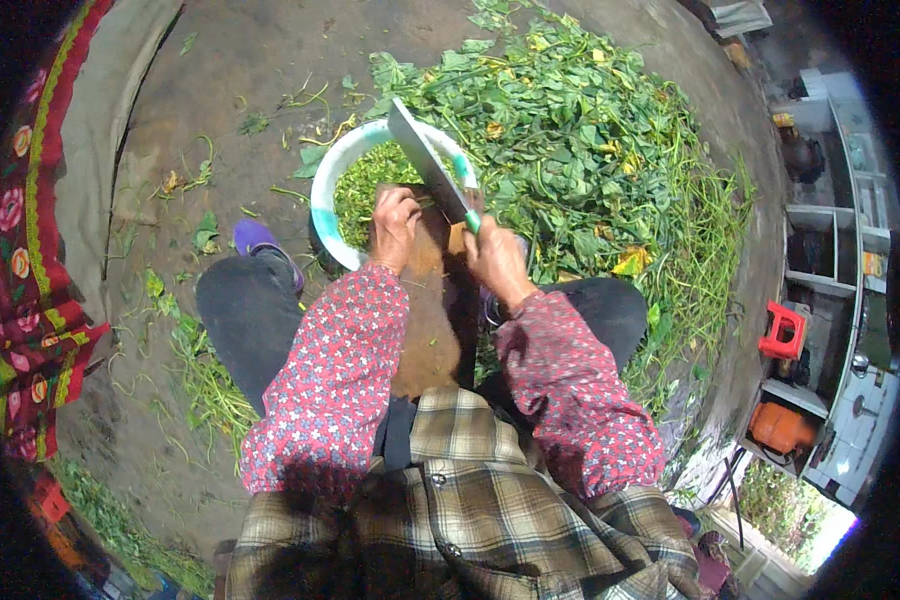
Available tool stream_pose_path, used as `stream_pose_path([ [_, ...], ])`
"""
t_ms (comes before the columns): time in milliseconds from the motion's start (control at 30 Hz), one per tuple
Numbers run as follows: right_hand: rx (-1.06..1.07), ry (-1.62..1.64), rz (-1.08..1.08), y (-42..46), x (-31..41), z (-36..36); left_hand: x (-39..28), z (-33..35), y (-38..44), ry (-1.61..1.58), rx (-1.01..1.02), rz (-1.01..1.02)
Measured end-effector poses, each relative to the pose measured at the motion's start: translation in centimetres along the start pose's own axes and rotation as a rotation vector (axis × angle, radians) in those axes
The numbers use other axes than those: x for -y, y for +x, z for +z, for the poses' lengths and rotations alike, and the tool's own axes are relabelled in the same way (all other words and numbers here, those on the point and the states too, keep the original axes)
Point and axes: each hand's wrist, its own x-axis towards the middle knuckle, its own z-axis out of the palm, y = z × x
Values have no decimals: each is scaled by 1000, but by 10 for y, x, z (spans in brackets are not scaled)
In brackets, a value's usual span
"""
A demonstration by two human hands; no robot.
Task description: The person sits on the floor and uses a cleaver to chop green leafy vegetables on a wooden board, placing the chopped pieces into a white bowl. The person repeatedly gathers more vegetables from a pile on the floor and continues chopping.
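My right hand [499, 259] grips the green handle of a broad-bladed kitchen knife [429, 159]. The blade points away from me and slants over a white and turquoise basin [324, 187]. Inside the basin lie finely chopped green stems and leaves [367, 180]. A long wooden board [424, 322] runs from my lap to the basin. At its far end rests my left hand [394, 225], fingers curled, close to the left side of the blade. Whether those fingers pinch anything is hidden.
A large heap of leafy green vines [570, 142] spreads right of the basin. More vines [214, 382] lie by my left knee. Floral red cloth [22, 262] hangs at the left. At the right are a red plastic stool [783, 331] and a tiled counter [862, 420] with open compartments.
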Motion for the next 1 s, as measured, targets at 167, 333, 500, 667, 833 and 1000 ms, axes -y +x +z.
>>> stream_pose_path([
  [167,-101,136,-4,4,17,-21,-3,-6,-5,134,-61,14],
  [333,7,40,2,-13,9,-2,-6,0,-4,87,-41,-44],
  [500,-10,22,30,-5,18,-16,-6,5,-4,2,-111,-33],
  [667,-18,28,35,-11,24,-6,4,4,-7,15,-86,-65],
  [833,-45,53,61,-4,9,13,-4,-9,-12,139,2,17],
  [1000,-89,209,64,-1,-12,20,-1,-11,-19,177,47,50],
])
